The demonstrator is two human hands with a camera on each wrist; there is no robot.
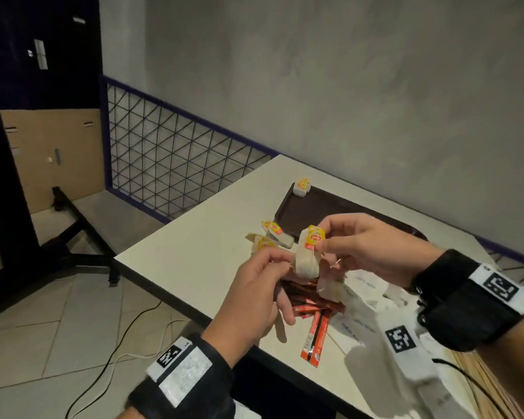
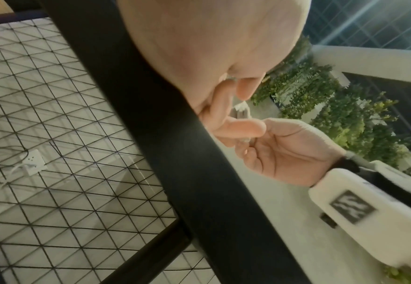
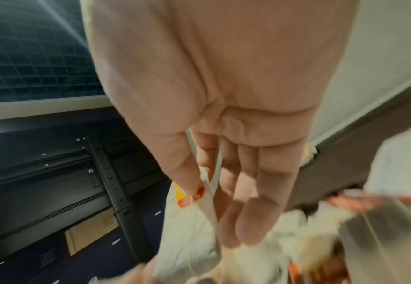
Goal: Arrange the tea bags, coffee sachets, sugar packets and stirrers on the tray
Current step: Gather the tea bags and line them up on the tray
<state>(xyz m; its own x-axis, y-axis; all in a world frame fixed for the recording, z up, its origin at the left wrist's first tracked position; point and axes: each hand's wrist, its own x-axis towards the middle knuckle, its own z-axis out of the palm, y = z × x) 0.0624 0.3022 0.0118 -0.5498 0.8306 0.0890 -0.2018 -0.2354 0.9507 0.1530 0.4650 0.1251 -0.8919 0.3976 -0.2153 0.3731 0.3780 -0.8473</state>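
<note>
Above the white table both hands hold one tea bag with a yellow tag. My left hand pinches the bag's left edge, while my right hand pinches the tag. In the right wrist view the thumb presses the tag and the bag hangs below it. The dark brown tray lies beyond, with one tea bag at its far corner. Several loose tea bags lie left of the tray. Red coffee sachets and white sugar packets lie under the hands.
The table's left and near edges drop to a tiled floor with cables. A wire mesh fence runs behind the table along a grey wall. Wooden stirrers show at the table's near right.
</note>
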